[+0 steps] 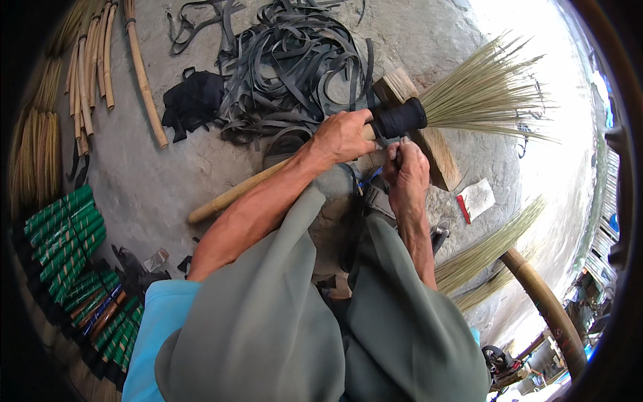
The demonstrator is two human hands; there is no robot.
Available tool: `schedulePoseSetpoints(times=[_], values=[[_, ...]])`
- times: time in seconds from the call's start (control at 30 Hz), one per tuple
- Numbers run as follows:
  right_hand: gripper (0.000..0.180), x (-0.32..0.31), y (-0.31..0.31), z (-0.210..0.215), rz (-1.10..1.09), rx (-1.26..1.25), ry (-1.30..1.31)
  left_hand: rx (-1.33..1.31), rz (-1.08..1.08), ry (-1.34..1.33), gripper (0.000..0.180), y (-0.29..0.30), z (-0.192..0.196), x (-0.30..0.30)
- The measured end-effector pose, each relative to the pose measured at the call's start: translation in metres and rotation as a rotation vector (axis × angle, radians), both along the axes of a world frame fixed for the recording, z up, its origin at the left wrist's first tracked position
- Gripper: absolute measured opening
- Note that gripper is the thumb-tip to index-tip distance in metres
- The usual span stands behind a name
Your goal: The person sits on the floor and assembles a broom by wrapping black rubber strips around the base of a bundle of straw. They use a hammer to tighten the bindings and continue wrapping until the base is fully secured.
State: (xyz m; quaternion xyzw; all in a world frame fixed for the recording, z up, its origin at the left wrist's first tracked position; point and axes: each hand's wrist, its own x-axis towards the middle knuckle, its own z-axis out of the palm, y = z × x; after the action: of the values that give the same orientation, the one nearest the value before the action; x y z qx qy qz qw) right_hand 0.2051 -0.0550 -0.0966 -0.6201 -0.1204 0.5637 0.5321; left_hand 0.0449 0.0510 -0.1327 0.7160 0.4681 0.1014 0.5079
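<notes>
A broom (402,120) is laid nearly level across a wooden block (429,144). Its pale bamboo handle is pointed toward eight o'clock, its straw bristles are fanned toward two o'clock, and the neck is bound in black strap.

- The broom handle (228,195) is smooth pale bamboo.
- The binding (400,118) on the broom is matt black rubber strip.
- The bristles (482,94) are dry, stiff plant fibres.
- The block (429,144) is rough wood.
- The floor (154,174) is rough grey concrete.
- The trousers (268,321) are soft matt green cloth.
</notes>
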Motion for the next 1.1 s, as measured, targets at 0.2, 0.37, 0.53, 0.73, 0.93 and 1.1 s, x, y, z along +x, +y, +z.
schedulePoseSetpoints(times=[0.2, 0.37, 0.53, 0.73, 0.93, 1.1], values=[[0.041, -0.006, 0.002, -0.034, -0.004, 0.069, -0.005, 0.044, 0.053, 0.083, 0.051, -0.003, 0.000, 0.007], [0.035, -0.006, -0.010, -0.028, -0.131, 0.186, 0.198, 0.018, 0.051, -0.011, 0.052, -0.009, -0.003, 0.002], [0.028, -0.012, -0.007, -0.026, -0.138, 0.190, 0.224, -0.071, 0.119, -0.261, 0.049, -0.007, -0.011, -0.004], [0.025, -0.013, -0.007, -0.031, 0.037, 0.136, -0.171, -0.006, 0.088, -0.244, 0.050, -0.006, -0.012, -0.001], [0.033, -0.001, -0.009, -0.020, 0.293, -0.084, -0.523, 0.017, 0.094, -0.271, 0.050, -0.006, -0.009, -0.002], [0.029, 0.007, -0.009, -0.007, 0.359, -0.022, -0.582, 0.024, 0.087, -0.264, 0.052, -0.006, -0.009, -0.003]])
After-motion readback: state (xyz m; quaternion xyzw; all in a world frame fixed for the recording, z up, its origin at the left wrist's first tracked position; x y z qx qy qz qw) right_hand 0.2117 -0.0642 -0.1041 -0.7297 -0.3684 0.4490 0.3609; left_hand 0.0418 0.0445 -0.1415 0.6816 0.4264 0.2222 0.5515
